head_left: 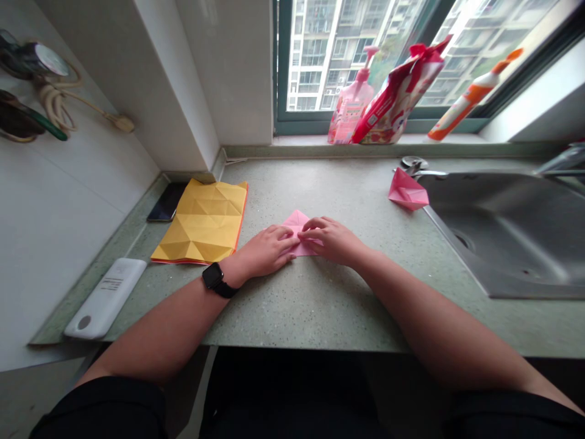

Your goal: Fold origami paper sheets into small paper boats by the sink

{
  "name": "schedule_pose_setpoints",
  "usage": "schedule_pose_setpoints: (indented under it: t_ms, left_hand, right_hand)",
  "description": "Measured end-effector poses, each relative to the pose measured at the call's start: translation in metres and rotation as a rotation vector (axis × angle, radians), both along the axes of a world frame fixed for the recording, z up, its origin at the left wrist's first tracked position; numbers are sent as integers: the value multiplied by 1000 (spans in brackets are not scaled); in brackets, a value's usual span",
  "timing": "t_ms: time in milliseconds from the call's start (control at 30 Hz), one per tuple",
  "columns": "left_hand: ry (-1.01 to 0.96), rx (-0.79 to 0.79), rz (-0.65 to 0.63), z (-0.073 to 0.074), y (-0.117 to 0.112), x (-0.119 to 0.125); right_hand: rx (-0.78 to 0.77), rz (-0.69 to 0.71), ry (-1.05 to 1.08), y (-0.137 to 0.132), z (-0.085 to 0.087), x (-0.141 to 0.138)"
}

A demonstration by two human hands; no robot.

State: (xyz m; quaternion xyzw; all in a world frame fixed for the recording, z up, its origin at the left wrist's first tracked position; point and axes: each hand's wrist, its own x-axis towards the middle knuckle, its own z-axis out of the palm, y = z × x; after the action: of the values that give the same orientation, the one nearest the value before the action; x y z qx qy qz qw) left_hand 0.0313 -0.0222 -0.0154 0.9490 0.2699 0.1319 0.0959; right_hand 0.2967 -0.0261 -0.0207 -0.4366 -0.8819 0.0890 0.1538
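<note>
A small pink sheet of folding paper lies on the counter in front of me, creased to a point at its far side. My left hand, with a black watch on the wrist, covers the paper's left part, its fingers bent and pressed on it. From the right, my right hand grips the sheet with curled fingers near its middle. Both sets of fingertips nearly meet there, hiding much of the folds. To the left is a stack of creased yellow paper with orange edges beneath.
A folded pink paper piece sits at the edge of the steel sink. At left are a dark phone and a white oblong device. A pink pump bottle, a red bag and an orange-white bottle line the windowsill.
</note>
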Motion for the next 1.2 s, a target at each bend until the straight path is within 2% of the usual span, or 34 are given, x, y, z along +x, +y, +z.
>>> schedule_pose_setpoints:
  t_ms: [233,400,600,867,1033,1200]
  left_hand:
    - [2,32,45,6,0,-5]
    - [0,41,110,14,4,-17]
    - [41,126,220,23,10,-28]
    - [99,119,306,32,14,-36]
    - [32,99,464,28,15,-36]
    - [-58,-25,446,18,14,-33]
  right_hand:
    - [-1,-1,2,2,-1,0]
    - [11,10,-2,1,-1,1]
    - [-13,4,-10,0,1,1]
    - [-12,19,-4,1,-1,3]
    - [-12,32,21,0,-1,4]
    - [8,32,49,1,-2,4]
